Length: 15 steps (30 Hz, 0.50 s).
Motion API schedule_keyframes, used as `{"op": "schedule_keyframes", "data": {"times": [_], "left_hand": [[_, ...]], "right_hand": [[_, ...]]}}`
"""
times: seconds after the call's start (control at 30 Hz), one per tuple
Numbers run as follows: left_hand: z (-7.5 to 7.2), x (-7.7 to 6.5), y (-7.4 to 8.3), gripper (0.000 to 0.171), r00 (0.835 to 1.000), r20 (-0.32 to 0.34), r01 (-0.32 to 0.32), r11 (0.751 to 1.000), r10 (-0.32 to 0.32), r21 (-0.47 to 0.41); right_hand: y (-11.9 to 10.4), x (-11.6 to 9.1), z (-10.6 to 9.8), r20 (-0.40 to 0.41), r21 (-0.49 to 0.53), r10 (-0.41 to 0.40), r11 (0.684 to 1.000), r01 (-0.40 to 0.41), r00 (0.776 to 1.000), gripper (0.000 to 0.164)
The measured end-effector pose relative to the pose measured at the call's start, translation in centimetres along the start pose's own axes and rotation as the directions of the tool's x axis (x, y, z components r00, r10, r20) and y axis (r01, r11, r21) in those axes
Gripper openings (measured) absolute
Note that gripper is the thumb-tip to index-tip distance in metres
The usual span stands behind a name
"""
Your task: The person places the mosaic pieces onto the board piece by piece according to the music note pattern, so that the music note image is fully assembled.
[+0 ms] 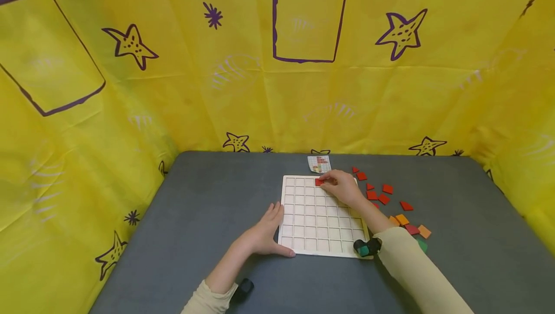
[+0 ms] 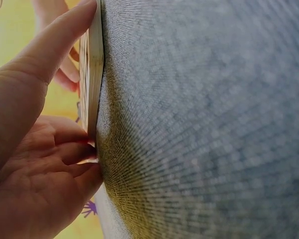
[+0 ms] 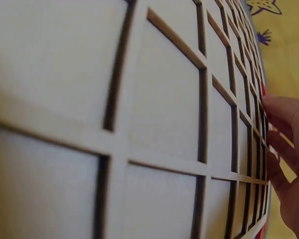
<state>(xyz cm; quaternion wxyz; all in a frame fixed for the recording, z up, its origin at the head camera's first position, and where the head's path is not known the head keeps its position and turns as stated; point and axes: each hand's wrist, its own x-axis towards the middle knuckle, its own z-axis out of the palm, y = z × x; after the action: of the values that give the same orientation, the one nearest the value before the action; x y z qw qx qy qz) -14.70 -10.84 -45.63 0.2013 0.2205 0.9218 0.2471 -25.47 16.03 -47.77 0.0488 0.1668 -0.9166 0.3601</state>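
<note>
A pale wooden grid board [image 1: 310, 219] lies flat on the grey table. My left hand [image 1: 265, 232] braces its near-left corner, fingers stretched along the left side and thumb against the front edge. The left wrist view shows that thumb [image 2: 60, 40] touching the board's rim [image 2: 93, 64]. At the board's far row, my right hand [image 1: 343, 188] pinches a red square tile [image 1: 318, 182] at one cell. In the right wrist view my right fingertips [image 3: 270, 107] meet the far side of the grid, with only a sliver of red visible.
Loose red tiles [image 1: 388, 189] lie right of the board, with orange tiles [image 1: 402, 219] and a partly hidden green piece [image 1: 422, 245] nearer. A small pattern card [image 1: 319, 163] sits behind the board. Yellow printed cloth [image 1: 243, 97] encloses the table [image 1: 208, 208].
</note>
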Motion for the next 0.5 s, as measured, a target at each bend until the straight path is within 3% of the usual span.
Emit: {"op": "schedule_keyframes", "data": {"times": [0.27,0.4,0.5], "left_hand": [[0.0,0.0,-0.1,0.121,1.0,-0.006,-0.001,1.0,0.001,0.001],[0.0,0.0,0.0,0.121,1.0,-0.009,-0.007,1.0,0.007,0.0],[-0.1,-0.1,0.0,0.121,1.0,-0.007,-0.008,1.0,0.008,-0.001]], "right_hand": [[0.0,-0.7,-0.6,0.015,0.043,-0.062,0.997,0.061,0.998,0.025],[-0.4,-1.6,-2.5,-0.035,0.126,0.031,0.992,-0.027,0.999,0.023],[0.2,-2.6,-4.4,-0.065,0.121,0.115,0.987,-0.106,0.991,0.025]]}}
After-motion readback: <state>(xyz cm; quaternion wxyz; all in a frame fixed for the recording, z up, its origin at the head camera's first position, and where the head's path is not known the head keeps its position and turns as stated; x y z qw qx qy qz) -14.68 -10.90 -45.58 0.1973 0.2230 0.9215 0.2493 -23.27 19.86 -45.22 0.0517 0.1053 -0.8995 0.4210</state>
